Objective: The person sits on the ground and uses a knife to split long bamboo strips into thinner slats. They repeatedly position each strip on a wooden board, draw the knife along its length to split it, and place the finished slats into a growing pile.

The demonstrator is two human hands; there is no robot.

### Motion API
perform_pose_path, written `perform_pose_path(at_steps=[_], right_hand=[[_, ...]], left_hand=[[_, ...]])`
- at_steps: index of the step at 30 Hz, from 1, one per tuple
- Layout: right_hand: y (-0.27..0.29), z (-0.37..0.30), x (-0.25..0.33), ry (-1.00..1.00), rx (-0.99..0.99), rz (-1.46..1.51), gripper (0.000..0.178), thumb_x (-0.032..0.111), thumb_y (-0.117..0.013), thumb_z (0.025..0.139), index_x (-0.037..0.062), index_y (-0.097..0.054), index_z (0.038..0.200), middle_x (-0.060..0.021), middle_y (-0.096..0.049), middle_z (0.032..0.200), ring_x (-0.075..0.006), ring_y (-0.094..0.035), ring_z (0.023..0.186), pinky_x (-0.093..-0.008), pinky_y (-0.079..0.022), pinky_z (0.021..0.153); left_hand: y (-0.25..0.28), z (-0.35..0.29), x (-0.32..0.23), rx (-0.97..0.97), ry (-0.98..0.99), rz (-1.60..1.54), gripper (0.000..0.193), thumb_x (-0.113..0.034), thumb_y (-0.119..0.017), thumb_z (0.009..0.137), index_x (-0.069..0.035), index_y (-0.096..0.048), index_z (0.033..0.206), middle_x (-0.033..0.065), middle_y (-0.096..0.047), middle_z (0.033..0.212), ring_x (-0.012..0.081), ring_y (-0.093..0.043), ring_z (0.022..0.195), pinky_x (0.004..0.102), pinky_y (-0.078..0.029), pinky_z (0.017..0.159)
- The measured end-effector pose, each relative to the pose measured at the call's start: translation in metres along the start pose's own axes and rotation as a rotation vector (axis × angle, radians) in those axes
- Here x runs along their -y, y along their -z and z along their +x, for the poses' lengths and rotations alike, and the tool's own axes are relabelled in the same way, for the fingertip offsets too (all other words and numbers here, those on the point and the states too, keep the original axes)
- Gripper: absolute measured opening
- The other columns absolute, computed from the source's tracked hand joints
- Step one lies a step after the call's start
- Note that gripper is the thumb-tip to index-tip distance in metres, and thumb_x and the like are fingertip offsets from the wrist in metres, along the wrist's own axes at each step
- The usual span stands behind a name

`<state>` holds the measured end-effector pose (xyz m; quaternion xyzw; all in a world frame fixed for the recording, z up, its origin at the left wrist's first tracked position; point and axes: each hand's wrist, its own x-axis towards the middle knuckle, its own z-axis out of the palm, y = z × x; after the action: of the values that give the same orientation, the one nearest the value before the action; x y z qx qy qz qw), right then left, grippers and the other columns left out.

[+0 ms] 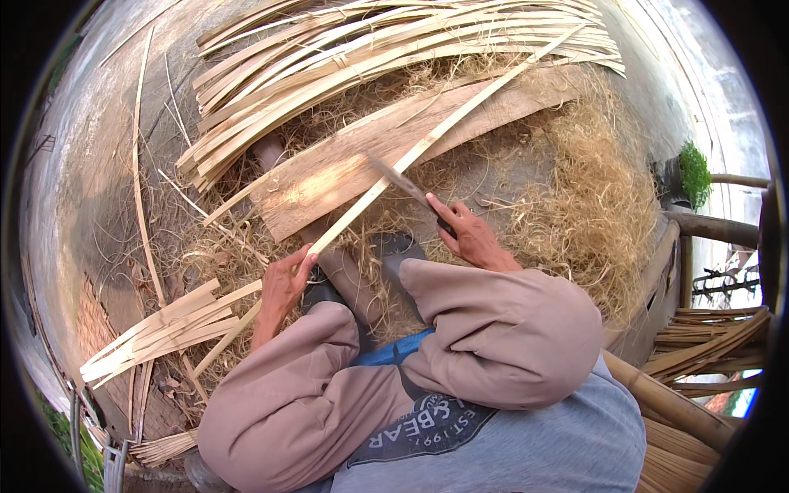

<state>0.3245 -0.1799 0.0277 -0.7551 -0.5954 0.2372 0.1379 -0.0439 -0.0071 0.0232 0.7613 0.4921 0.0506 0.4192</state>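
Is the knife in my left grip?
No, the right grip holds the knife, while the left grip holds a long pale strip.

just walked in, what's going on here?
A seated person is working a long strip with a knife. The left hand holds the strip's near end; the right hand grips the knife, its blade crossing the strip. The strip extends over a plank. More strips are piled beyond it, and loose shavings cover much of the ground.
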Motion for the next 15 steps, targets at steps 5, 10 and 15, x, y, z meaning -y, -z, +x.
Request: perform_pose_path(at_steps=[5, 10, 15], right_hand=[[-0.004, -0.002, -0.049, -0.003, -0.148, -0.062, 0.075, 0.015, -0.070, 0.095, 0.0357, -0.038, 0.160, -0.0126, -0.059, 0.102, -0.0316, -0.067, 0.074, -0.0438, -0.057, 0.067], [0.017, 0.024, -0.072, -0.032, -0.242, -0.087, 0.076, 0.019, -0.071, 0.095, 0.0403, -0.038, 0.159, -0.0104, -0.059, 0.094, -0.0298, -0.066, 0.071, -0.0434, -0.057, 0.064], [0.020, 0.031, -0.107, -0.061, -0.194, -0.041, 0.077, 0.021, -0.071, 0.096, 0.0416, -0.035, 0.160, -0.0125, -0.057, 0.090, -0.0294, -0.066, 0.071, -0.0416, -0.056, 0.061]], left_hand=[[0.004, 0.009, 0.031, 0.142, -0.049, -0.172, 0.045, -0.042, -0.064, 0.103, -0.007, -0.072, 0.131, 0.0176, -0.079, 0.105, 0.0190, -0.071, 0.089, 0.0380, -0.054, 0.082], [0.011, 0.010, 0.031, 0.159, 0.005, -0.173, 0.047, -0.041, -0.063, 0.104, -0.001, -0.072, 0.128, 0.0105, -0.078, 0.099, 0.0148, -0.063, 0.084, 0.0351, -0.052, 0.078], [0.050, -0.035, 0.072, 0.201, 0.115, -0.155, 0.039, -0.033, -0.067, 0.103, -0.003, -0.073, 0.127, 0.0026, -0.071, 0.085, 0.0088, -0.054, 0.076, 0.0274, -0.047, 0.070]])
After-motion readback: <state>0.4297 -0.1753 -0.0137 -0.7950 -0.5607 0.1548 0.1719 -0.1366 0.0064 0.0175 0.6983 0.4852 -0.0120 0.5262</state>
